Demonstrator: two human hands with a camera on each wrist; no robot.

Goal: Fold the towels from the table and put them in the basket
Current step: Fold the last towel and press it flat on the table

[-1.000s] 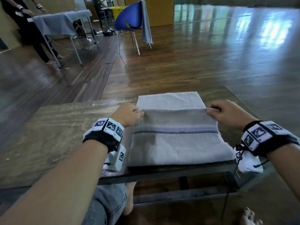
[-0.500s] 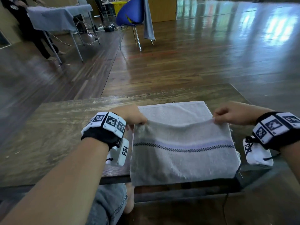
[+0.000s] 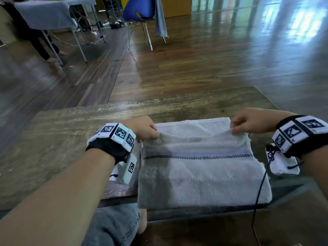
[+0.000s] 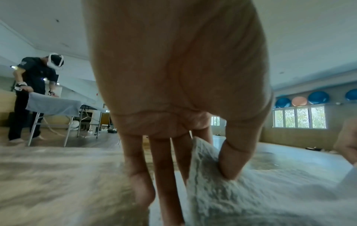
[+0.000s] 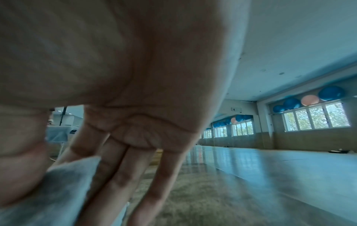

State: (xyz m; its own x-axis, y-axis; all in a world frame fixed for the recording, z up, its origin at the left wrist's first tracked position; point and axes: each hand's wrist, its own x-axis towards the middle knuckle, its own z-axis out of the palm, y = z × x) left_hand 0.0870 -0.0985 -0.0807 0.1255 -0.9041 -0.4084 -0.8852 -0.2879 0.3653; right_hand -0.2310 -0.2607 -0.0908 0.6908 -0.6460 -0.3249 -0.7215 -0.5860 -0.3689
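Note:
A pale grey towel (image 3: 200,174) with a dark checked stripe lies folded at the near edge of the wooden table (image 3: 71,139), its near part hanging over the edge. My left hand (image 3: 147,130) pinches the left corner of the upper layer between thumb and forefinger; the left wrist view shows that pinch on the towel (image 4: 241,191). At the right corner my right hand (image 3: 248,121) pinches the same layer, seen as towel (image 5: 63,183) under the thumb in the right wrist view. The upper layer is raised off the layer beneath. No basket is in view.
Wooden floor stretches beyond the table. A blue chair (image 3: 140,9) with a grey cloth draped over it stands at the back. At the far left a person (image 4: 32,94) works at a folding table (image 3: 53,16) covered with grey cloth. A black cable (image 3: 259,190) hangs by the towel's right edge.
Both hands have drawn the towel's upper layer towards me, and the towel has slid nearer, now overhanging the table's near edge. The pinches have held throughout.

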